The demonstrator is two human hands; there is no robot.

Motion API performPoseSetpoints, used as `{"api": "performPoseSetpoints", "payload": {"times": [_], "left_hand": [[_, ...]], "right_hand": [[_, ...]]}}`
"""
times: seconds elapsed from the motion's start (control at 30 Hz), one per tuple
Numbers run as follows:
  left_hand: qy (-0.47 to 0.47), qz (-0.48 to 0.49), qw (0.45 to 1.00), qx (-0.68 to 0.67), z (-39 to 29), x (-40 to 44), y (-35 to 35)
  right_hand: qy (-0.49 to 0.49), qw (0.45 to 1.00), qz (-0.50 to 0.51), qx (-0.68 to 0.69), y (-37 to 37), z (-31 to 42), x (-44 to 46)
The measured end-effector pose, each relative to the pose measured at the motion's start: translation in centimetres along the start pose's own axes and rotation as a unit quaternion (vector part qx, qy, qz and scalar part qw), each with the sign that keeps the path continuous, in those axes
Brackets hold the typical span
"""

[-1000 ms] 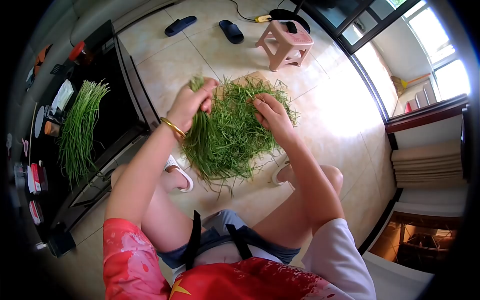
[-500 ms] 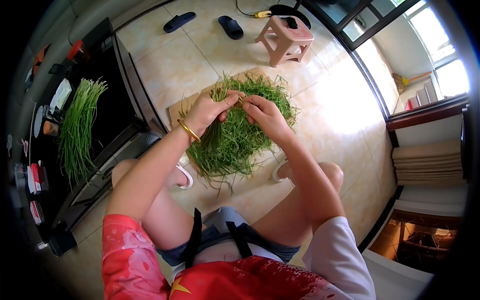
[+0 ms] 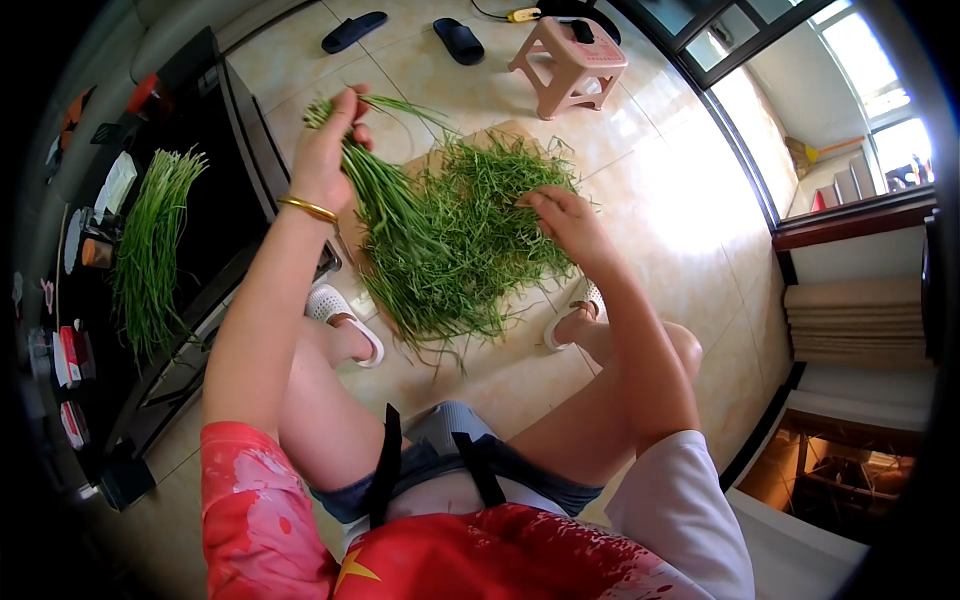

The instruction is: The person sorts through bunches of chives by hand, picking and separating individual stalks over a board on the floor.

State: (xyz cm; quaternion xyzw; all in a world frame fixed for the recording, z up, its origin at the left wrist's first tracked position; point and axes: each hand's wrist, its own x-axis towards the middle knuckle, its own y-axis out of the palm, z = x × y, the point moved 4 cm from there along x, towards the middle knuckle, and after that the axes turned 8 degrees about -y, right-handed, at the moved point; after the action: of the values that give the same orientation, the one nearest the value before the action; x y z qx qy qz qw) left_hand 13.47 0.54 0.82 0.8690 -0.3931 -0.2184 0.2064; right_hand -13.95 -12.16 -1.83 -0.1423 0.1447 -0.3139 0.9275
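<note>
My left hand (image 3: 328, 158) is closed around a bunch of garlic chives (image 3: 388, 200), pale stem ends above the fist and green leaves trailing down to the right. A few leaves stick out sideways past the fingers. Over the right part of a loose heap of chive leaves (image 3: 470, 250), my right hand (image 3: 572, 225) is pinched closed. Whatever is between its fingertips is too small to make out. The heap lies on a flat piece of cardboard (image 3: 425, 160) on the floor between my feet. A second bunch of chives (image 3: 160, 250) rests on the black table at left.
The black table (image 3: 225, 185) also carries a red-lidded jar (image 3: 148, 97) and small boxes. Beyond the heap stand a pink plastic stool (image 3: 570, 60) with a dark object on top and two dark slippers (image 3: 459, 42). Glass doors are at right.
My hands, together over the heap before, have moved apart. The left has gone up and left with the chives; the right has moved right and slightly down.
</note>
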Motion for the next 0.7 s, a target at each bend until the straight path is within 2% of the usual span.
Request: {"api": "performPoseSetpoints", "payload": {"times": [0.03,0.1,0.17,0.23,0.3,0.33,0.37,0.4,0.47,0.5,0.57,0.7], "left_hand": [[-0.002,0.001,1.0,-0.001,-0.4,0.1,-0.4],[0.017,-0.021,0.999,-0.041,-1.1,0.2,-1.1],[0.037,-0.034,0.997,-0.053,-1.6,0.0,-0.8],[0.015,-0.03,0.999,-0.025,-1.6,-0.6,-0.2],[0.06,0.022,0.989,0.133,-0.8,-0.7,0.6],[0.134,0.013,0.954,0.268,-0.7,-1.3,1.6],[0.203,0.003,0.895,0.397,-0.6,-1.9,2.5],[0.202,0.004,0.895,0.398,-0.3,-2.1,3.0],[0.093,0.039,0.971,0.216,0.7,-2.0,3.1],[0.091,0.039,0.971,0.217,0.7,-1.9,3.0],[-0.024,0.098,0.993,0.059,1.5,-1.4,2.5],[-0.065,0.144,0.986,0.054,2.1,-1.8,3.6]], "right_hand": [[0.002,1.0,-0.001,-0.001,-0.5,-0.3,-0.2],[0.014,0.995,-0.069,0.065,-1.7,-1.1,-0.5],[0.024,0.991,-0.079,0.104,-2.2,-0.9,-0.9],[0.03,0.97,-0.074,0.231,-2.0,-0.5,-1.1],[0.018,0.966,-0.062,0.248,-1.7,0.7,-1.3],[0.012,0.963,-0.049,0.266,-1.4,1.1,-1.4],[0.01,0.962,-0.051,0.267,-1.4,1.2,-1.3],[0.005,0.965,-0.046,0.256,-1.2,1.3,-1.1],[-0.003,0.967,-0.047,0.251,-0.7,1.3,-0.7],[-0.002,0.966,-0.048,0.252,-0.5,1.3,-0.5],[-0.013,0.971,-0.025,0.238,-0.1,1.7,-0.3],[-0.008,0.974,-0.031,0.224,0.5,2.1,0.0]]}}
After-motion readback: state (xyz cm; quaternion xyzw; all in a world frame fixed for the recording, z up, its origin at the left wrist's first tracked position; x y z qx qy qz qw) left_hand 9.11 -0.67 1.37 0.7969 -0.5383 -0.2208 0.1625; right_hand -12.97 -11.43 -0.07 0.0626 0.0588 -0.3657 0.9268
